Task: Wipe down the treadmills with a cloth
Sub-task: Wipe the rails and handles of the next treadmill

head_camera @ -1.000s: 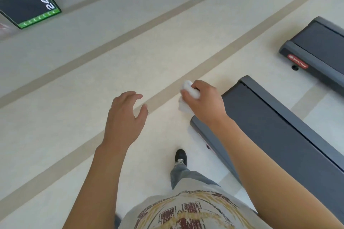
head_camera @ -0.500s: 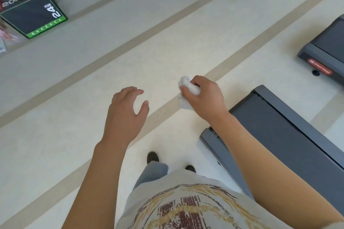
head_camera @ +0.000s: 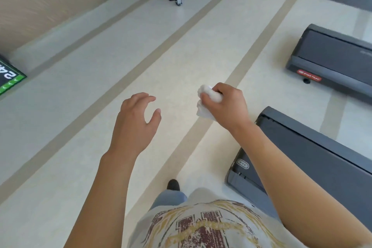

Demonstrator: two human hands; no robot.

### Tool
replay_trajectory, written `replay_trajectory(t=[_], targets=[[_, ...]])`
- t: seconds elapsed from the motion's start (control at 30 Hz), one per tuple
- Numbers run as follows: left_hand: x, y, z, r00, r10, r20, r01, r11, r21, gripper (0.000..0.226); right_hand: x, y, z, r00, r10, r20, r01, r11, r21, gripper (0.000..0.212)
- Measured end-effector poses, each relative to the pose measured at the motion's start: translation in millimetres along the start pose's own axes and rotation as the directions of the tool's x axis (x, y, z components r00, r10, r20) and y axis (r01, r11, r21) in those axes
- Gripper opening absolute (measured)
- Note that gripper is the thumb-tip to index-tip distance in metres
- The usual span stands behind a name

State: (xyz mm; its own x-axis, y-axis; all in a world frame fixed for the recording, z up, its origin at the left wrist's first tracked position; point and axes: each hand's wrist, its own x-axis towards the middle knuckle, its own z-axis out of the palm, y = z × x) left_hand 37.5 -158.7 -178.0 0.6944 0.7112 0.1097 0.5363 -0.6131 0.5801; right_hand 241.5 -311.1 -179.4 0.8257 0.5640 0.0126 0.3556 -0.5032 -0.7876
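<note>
Below and right of the right grip, clenched round a crumpled white cloth, lies the nearer dark grey treadmill deck. Cloth looks soft, light; bunched hold suits. Left grip empty, fingers loosely curled.

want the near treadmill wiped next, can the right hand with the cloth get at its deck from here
Probably yes. The right hand grips the white cloth above the floor, just beside the near treadmill's end, with nothing between; it would need lowering.

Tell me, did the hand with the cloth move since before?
Yes. The right hand with the cloth went forward past the near treadmill, toward the far treadmill.
</note>
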Motion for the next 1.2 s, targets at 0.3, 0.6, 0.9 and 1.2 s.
replay_trajectory(t=[0.3, 0.6, 0.9, 1.2], targets=[[110, -5, 10, 0.969, 0.191, 0.157, -0.180, 0.980, -0.079, 0.034, 44, -17, 14, 0.974, 0.160, -0.160, -0.166, 0.986, -0.027, 0.030], [187, 20, 66, 0.908, 0.307, 0.284, -0.292, 0.952, -0.095, 0.034, 93, 25, -1, 0.933, 0.263, -0.244, -0.277, 0.961, -0.023, 0.029], [283, 110, 139, 0.872, 0.376, 0.312, -0.363, 0.926, -0.103, 0.033, 208, 83, -72, 0.911, 0.301, -0.282, -0.306, 0.952, 0.027, 0.030], [365, 216, 210, 0.837, 0.429, 0.340, -0.425, 0.901, -0.090, 0.033, 296, 145, -152, 0.884, 0.351, -0.309, -0.340, 0.936, 0.089, 0.031]])
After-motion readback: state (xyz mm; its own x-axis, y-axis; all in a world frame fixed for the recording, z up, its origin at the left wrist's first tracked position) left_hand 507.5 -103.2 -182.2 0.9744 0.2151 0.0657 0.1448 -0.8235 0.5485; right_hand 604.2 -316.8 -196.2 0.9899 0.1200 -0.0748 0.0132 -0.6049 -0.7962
